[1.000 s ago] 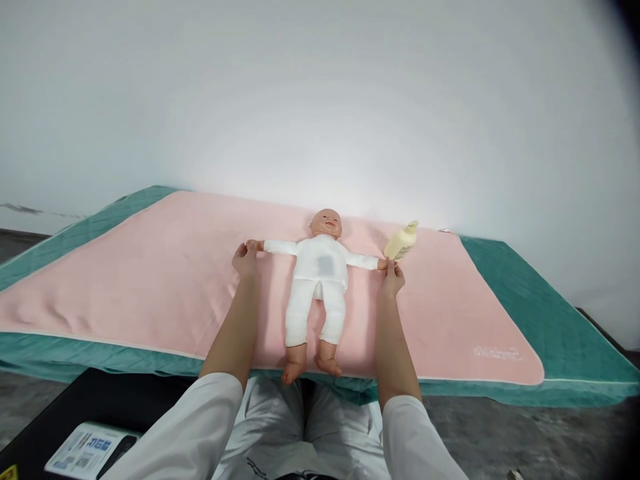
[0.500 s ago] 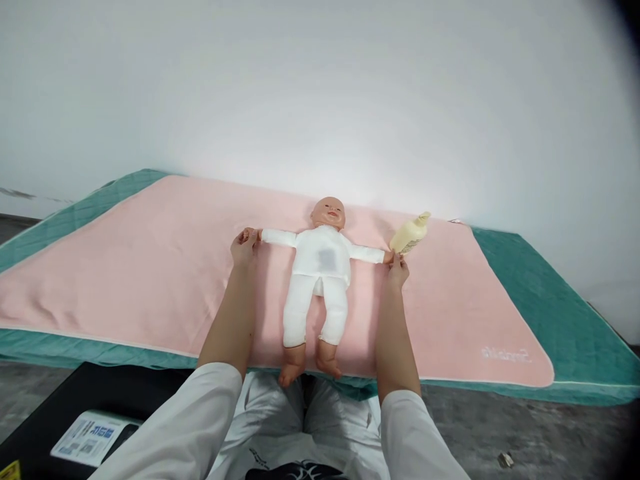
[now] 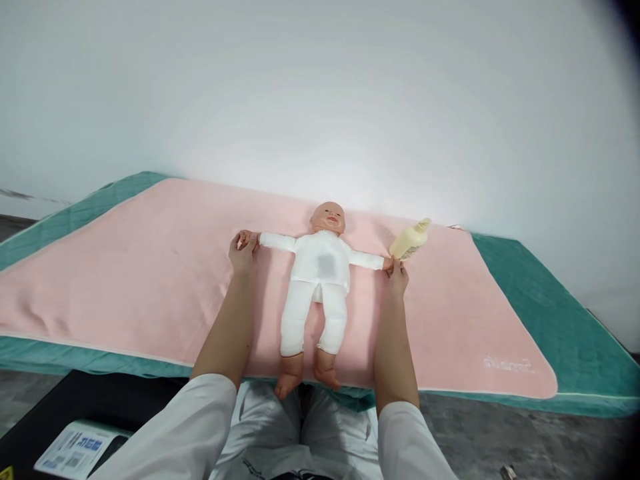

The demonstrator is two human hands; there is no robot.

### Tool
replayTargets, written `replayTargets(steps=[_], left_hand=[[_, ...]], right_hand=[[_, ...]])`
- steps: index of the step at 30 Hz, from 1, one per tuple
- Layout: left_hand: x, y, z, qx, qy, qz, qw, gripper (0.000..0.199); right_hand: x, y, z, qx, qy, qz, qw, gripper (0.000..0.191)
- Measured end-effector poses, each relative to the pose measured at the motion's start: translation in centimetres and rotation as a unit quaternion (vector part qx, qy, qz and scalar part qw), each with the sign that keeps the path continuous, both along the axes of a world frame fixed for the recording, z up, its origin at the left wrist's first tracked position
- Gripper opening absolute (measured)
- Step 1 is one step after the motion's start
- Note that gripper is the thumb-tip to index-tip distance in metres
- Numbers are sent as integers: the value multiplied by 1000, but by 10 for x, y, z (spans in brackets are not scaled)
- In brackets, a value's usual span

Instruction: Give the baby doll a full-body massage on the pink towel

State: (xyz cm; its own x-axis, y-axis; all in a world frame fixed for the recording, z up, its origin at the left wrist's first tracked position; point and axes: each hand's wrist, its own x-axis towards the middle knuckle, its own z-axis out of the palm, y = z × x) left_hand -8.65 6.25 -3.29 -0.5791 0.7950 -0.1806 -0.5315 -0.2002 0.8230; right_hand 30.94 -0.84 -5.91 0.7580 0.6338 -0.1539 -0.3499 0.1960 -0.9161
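A baby doll (image 3: 320, 270) with a white cloth body lies on its back on a pink mat (image 3: 165, 267), its arms stretched out to both sides and its feet towards me. My left hand (image 3: 243, 251) is closed around the doll's hand on the left. On the right, my right hand (image 3: 398, 277) pinches the doll's other hand. Just beyond my right hand lies a pale yellow pump bottle (image 3: 410, 240), its nozzle pointing away to the upper right.
Beneath the mat is a green padded cover (image 3: 550, 300), showing at both ends and along the near edge. A white wall (image 3: 320, 100) stands behind. At lower left a black surface (image 3: 95, 400) carries a white box with print (image 3: 75, 450).
The whole view has shifted slightly, so things sit a little lower. Both hands keep hold of the doll's hands, and its pose is nearly the same.
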Motion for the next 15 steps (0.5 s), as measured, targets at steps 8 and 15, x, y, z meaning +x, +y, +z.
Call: replayTargets(steps=[8, 15], left_hand=[[1, -8, 6, 3, -14, -5, 1000, 9], [4, -13, 9, 62, 49, 23, 997, 13]], right_hand=[[-4, -7, 8, -12, 3, -7, 1000, 33], [-10, -15, 20, 5, -5, -26, 1000, 37]])
